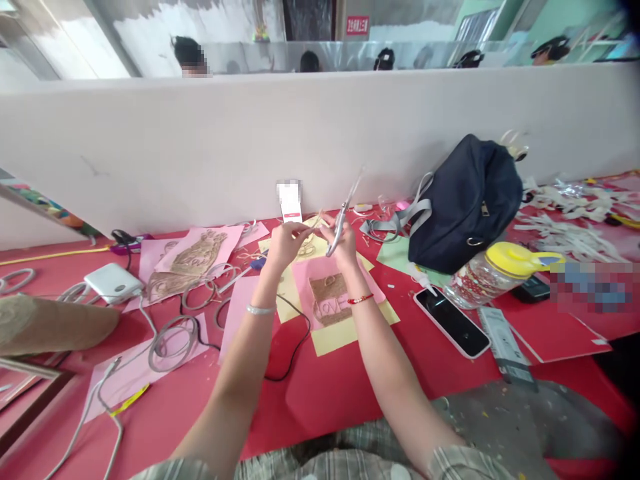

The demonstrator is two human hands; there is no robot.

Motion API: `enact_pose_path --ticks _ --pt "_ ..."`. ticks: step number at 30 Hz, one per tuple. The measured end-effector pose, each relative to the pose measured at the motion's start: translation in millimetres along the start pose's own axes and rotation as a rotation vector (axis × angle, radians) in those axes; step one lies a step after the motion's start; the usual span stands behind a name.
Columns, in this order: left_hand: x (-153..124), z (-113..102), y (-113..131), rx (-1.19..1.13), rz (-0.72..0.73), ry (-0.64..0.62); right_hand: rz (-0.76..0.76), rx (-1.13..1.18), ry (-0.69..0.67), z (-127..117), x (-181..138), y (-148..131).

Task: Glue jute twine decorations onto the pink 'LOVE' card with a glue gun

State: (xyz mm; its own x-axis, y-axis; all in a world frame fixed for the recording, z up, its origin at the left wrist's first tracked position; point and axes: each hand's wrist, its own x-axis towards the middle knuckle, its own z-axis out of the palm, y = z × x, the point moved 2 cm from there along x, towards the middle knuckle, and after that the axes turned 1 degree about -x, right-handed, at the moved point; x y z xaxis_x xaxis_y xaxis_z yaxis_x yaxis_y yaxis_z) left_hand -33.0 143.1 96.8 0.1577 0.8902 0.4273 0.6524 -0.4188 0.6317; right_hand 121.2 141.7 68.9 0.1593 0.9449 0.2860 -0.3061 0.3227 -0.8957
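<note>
My right hand point(341, 241) is closed round a pair of silver scissors point(344, 212), blades pointing up and away. My left hand point(286, 243) pinches a thin pale strand point(311, 229) that runs toward the scissors. Both hands are raised above a pink card point(330, 300) bearing a brown twine patch that spells "LOVE", which lies on yellow paper point(345, 337). A silver bangle is on my left wrist and a red cord on my right wrist.
Red table point(325, 400) against a white partition. A dark blue bag point(465, 200), a jar with a yellow lid point(495, 270) and a black phone point(453, 322) lie at right. A white power bank point(113, 281), grey cables and twine pictures lie at left. Another person's sleeve point(45, 323) is at far left.
</note>
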Motion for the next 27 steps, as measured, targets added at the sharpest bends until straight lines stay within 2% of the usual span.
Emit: enact_pose_path --ticks 4,8,14,21,23,25,27 --pt "-14.6 -0.1 -8.6 -0.010 -0.006 -0.008 0.030 -0.026 -0.003 3.9 0.2 6.7" --pt "-15.8 -5.8 -5.1 0.001 0.040 -0.054 0.031 0.000 0.037 5.8 0.9 6.8" --pt "-16.7 -8.1 -1.1 -0.030 0.041 -0.035 0.075 0.041 0.132 -15.1 6.5 9.4" --pt "-14.3 -8.1 -2.4 -0.072 0.035 0.009 0.159 0.007 0.207 -22.8 10.8 34.5" --pt "-12.4 -8.2 -5.3 -0.078 0.025 0.027 0.120 -0.121 0.260 -27.8 10.7 38.6" --pt "-10.5 -9.5 -7.9 -0.092 0.015 0.052 0.009 -0.297 0.344 -35.0 10.4 36.5" --pt "-9.0 -11.7 -10.1 -0.111 0.008 0.076 -0.082 -0.383 0.340 -37.5 10.2 31.2"
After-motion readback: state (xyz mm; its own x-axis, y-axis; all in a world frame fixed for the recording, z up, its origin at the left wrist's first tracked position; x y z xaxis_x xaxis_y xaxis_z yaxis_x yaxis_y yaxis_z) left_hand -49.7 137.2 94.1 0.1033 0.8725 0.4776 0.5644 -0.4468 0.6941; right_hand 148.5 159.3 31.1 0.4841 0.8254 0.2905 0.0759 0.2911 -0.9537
